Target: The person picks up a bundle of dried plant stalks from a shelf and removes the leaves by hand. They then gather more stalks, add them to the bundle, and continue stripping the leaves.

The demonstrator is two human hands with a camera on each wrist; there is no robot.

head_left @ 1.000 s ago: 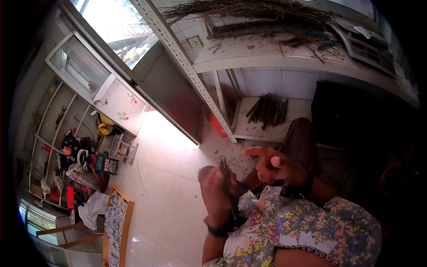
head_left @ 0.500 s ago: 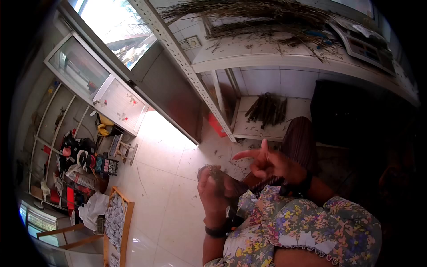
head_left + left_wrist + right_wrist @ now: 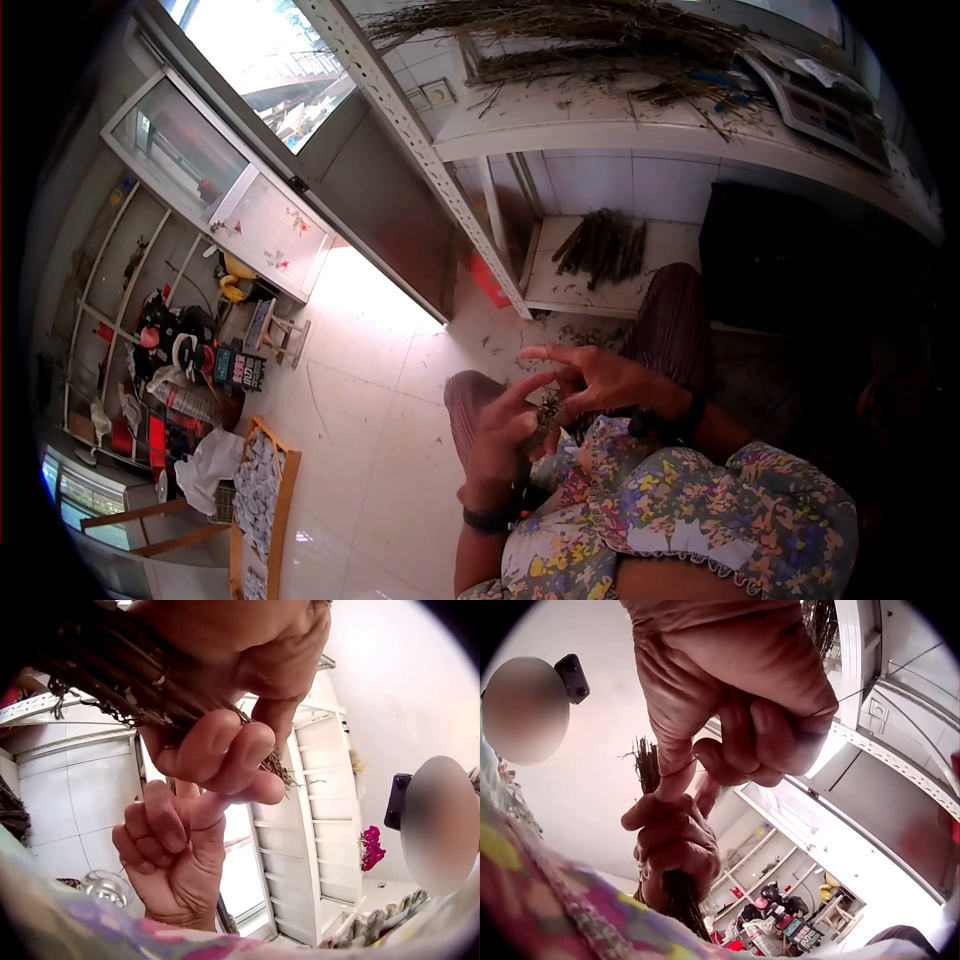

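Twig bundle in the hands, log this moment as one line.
left hand: grips bundle of dry brown twigs | right hand: pinches thin thread, looped over index finger

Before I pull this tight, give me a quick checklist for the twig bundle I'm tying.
1. Left hand has a firm hold on the twig bundle: ok, the fingers are curled round it.
2. Right hand has the thread: ok, it is pinched and runs across the forefinger.
3. Thread actually goes round the bundle: cannot tell, the fingers hide the wrap.
4. Twig tips gathered: not ok, a few splay out above the grip.
5. Fingers out of the thread's path: cannot tell, both hands are pressed close together.
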